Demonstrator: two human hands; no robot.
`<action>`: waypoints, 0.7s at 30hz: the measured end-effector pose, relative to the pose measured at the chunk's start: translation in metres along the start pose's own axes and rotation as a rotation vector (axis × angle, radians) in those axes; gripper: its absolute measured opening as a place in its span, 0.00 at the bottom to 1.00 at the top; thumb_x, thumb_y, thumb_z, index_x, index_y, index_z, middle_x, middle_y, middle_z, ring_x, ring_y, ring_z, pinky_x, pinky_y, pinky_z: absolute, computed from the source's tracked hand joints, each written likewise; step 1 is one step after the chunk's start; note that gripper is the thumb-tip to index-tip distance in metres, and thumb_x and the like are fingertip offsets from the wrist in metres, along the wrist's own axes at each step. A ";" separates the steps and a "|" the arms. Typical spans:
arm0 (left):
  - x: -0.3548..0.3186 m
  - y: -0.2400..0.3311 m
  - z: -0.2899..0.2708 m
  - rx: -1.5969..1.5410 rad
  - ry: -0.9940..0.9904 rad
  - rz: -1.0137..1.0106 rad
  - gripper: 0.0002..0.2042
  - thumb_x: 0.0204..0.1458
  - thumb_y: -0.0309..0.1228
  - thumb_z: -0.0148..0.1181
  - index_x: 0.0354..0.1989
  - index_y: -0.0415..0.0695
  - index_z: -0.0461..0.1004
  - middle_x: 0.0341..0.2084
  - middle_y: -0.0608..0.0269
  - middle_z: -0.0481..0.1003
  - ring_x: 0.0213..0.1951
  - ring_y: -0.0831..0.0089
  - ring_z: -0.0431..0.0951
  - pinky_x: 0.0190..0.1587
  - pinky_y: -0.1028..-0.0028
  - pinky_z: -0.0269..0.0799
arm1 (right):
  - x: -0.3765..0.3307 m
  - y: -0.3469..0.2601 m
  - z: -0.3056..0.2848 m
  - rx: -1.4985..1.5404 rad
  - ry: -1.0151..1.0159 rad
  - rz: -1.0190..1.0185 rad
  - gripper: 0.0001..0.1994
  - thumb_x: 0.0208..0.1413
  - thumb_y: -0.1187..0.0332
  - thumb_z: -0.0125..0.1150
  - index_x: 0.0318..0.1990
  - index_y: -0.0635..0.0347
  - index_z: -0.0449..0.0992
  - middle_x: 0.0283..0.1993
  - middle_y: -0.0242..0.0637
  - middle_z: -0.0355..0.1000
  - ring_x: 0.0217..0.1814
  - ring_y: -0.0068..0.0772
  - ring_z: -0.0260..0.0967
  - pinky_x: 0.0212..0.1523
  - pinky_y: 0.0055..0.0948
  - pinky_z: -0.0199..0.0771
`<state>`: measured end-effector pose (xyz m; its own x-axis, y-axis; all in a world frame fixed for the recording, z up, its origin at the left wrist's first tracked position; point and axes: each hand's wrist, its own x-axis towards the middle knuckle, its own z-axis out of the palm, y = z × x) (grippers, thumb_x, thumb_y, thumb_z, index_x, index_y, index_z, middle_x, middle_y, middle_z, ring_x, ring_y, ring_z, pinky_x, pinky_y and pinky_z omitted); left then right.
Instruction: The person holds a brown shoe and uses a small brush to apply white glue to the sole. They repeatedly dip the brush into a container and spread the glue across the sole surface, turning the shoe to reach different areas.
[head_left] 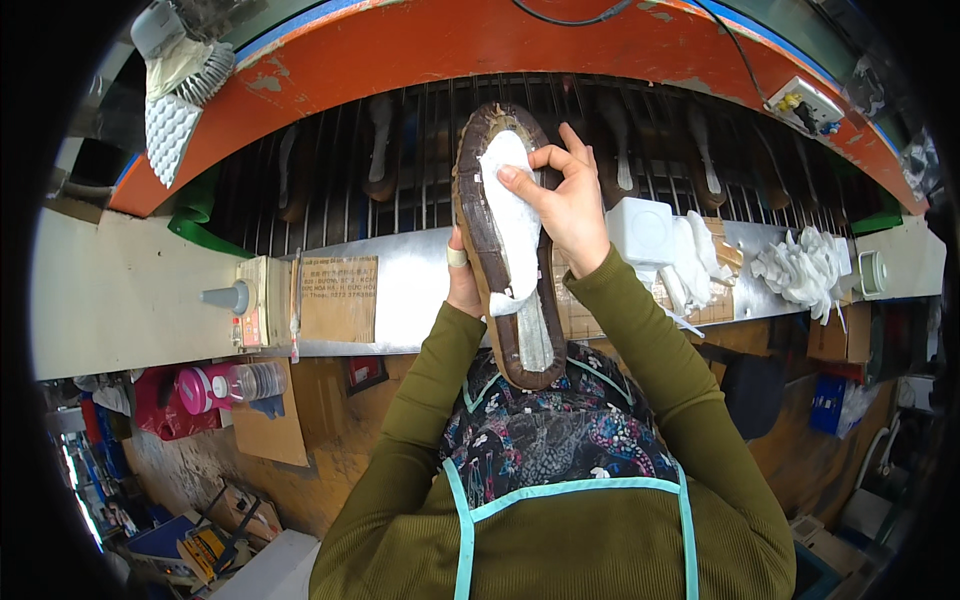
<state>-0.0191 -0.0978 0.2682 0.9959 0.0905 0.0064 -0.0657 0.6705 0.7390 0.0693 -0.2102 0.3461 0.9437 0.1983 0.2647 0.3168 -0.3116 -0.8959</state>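
Note:
A brown shoe (478,215) is held sole side up above the metal ledge, its toe pointing away from me. Over its forefoot lies a thin white insert (515,235), and a grey strip (533,340) runs down toward the heel. My left hand (461,278) grips the shoe's left side from beneath; most of its fingers are hidden behind it, and one wears a pale wrap. At the toe end, the thumb and forefinger of my right hand (570,195) pinch at the white insert, while the other fingers stick up.
Shoes (380,150) stand on a rack of metal rods under an orange arch (420,50). Right of my hands are a white square tub (641,230), white cloths (690,260) and a crumpled white heap (800,268). Printed cardboard (340,300) lies left on the ledge (415,275).

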 end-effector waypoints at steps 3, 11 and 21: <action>0.002 -0.002 -0.001 0.012 -0.002 -0.019 0.44 0.51 0.68 0.46 0.67 0.44 0.55 0.58 0.54 0.67 0.57 0.64 0.72 0.59 0.66 0.71 | 0.002 0.005 -0.004 0.039 0.016 0.010 0.20 0.43 0.63 0.75 0.42 0.60 0.74 0.62 0.60 0.59 0.71 0.49 0.50 0.64 0.48 0.57; 0.006 -0.007 0.003 -0.071 -0.020 -0.168 0.42 0.52 0.65 0.48 0.67 0.45 0.56 0.58 0.54 0.68 0.57 0.63 0.72 0.58 0.64 0.72 | 0.014 0.012 -0.035 -0.143 0.098 -0.286 0.23 0.55 0.65 0.63 0.56 0.60 0.68 0.63 0.47 0.64 0.74 0.46 0.46 0.68 0.55 0.44; 0.016 -0.014 0.015 -0.138 -0.123 -0.272 0.41 0.54 0.68 0.38 0.68 0.48 0.55 0.61 0.53 0.64 0.61 0.61 0.67 0.62 0.63 0.68 | -0.068 0.008 -0.074 -0.178 -0.390 -0.624 0.12 0.43 0.77 0.60 0.36 0.53 0.81 0.63 0.38 0.68 0.73 0.45 0.53 0.69 0.64 0.42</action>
<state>-0.0017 -0.1170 0.2685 0.9777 -0.1894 -0.0912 0.2042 0.7524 0.6262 0.0147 -0.2949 0.3470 0.4927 0.6912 0.5286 0.8230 -0.1727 -0.5412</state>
